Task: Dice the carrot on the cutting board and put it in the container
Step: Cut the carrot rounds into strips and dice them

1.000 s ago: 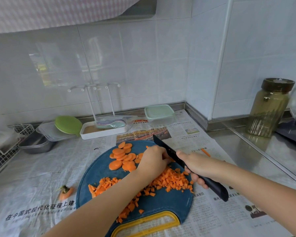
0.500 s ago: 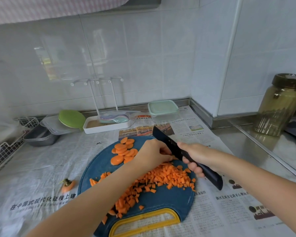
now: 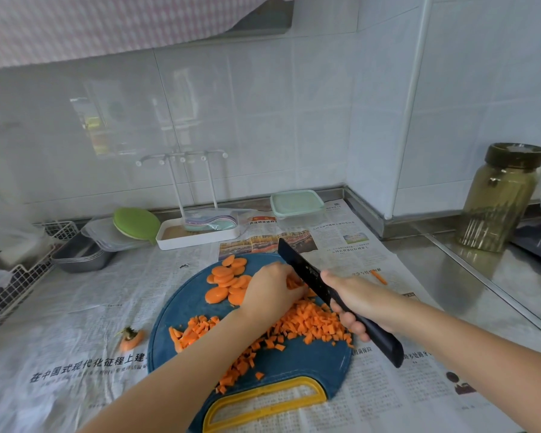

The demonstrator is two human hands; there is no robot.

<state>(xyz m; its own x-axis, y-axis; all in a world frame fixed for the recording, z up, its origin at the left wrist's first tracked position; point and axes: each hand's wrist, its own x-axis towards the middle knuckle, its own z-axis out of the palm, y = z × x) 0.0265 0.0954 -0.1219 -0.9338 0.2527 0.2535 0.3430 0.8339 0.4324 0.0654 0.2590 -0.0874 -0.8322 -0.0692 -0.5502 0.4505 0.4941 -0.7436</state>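
Head view: right hand (image 3: 356,301) clamped on knife (image 3: 303,270) handle, blade down mid cutting board (image 3: 185,307). Curled left hand (image 3: 269,292) pins carrot (image 3: 294,281) against blade. Near board edge: dice pile (image 3: 310,323); far-left: slices (image 3: 228,282). Lidded container (image 3: 295,204) at bench (image 3: 481,292) back edge, contents unclear.

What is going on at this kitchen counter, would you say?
A person is dicing carrot on a blue cutting board. The right hand grips a black knife; the left hand holds carrot pieces against its blade. Diced carrot is heaped on the board, beside round slices not yet cut. The container by the wall has its lid on.
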